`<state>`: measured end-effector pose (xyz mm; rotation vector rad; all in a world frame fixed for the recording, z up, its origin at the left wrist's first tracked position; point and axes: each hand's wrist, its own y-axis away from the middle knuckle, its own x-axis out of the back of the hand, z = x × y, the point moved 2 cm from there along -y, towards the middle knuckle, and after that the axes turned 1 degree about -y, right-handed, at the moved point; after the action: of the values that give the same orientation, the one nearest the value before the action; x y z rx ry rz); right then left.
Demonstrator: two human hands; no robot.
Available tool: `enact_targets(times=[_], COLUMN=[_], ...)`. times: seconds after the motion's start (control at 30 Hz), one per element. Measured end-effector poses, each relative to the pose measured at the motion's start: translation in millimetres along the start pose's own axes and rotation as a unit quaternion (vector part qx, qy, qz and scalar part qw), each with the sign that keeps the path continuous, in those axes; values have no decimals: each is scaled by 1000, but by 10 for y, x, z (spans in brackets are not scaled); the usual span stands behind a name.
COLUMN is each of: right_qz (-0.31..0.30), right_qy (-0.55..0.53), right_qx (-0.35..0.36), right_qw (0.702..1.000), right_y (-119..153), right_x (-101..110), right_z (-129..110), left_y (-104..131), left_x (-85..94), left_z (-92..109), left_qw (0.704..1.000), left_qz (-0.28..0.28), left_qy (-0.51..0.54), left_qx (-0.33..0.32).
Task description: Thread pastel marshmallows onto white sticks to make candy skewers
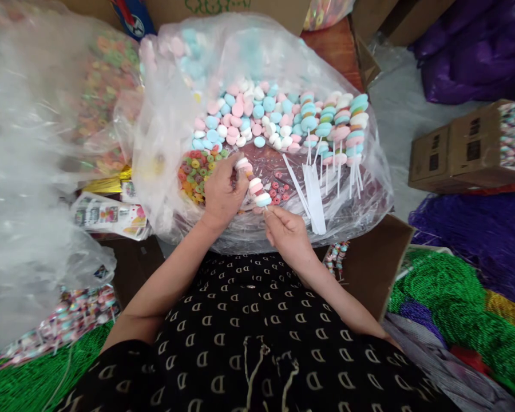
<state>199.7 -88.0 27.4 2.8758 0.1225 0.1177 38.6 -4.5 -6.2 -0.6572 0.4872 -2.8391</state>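
Observation:
A candy skewer [256,186] of white, pink and pale blue pieces slants between my two hands. My left hand [226,186] has its fingers closed on the skewer's top piece. Below the lowest blue piece, my right hand [286,229] pinches the skewer's stick end. Loose pastel candies [236,117] are heaped behind my hands on clear plastic. Small colourful rings [197,171] lie at my left hand, and a few red rings [278,189] lie right of the skewer. Several filled skewers [339,129] rest at the right beside white sticks [312,197].
A large clear bag of rings [111,86] stands at the left, with printed packets [107,214] near it. An open cardboard box [369,260] sits below the table's right edge. Further right are a box of candies [467,149] and green bead strands [442,292].

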Motion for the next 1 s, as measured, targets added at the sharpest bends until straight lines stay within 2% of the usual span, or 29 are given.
enact_targets(times=[0.17, 0.4, 0.6, 0.83, 1.0], right_qz=[-2, -41, -28, -3, -15], right_qy=[-25, -64, -88, -91, -67], right_qx=[-31, -66, -69, -42, -31], right_qw=[999, 995, 993, 995, 997], right_y=[-13, -45, -45, -83, -132], right_x=[-26, -3, -60, -194, -228], right_z=[6, 45, 84, 85, 114], left_y=[26, -67, -41, 50, 53], left_x=[-12, -56, -25, -27, -51], left_z=[-11, -98, -8, 0, 23], left_qw=[1000, 982, 993, 997, 990], left_qz=[-22, -69, -63, -34, -57], left_qy=[-4, 155, 96, 55, 110], left_qx=[-16, 86, 31, 34, 65])
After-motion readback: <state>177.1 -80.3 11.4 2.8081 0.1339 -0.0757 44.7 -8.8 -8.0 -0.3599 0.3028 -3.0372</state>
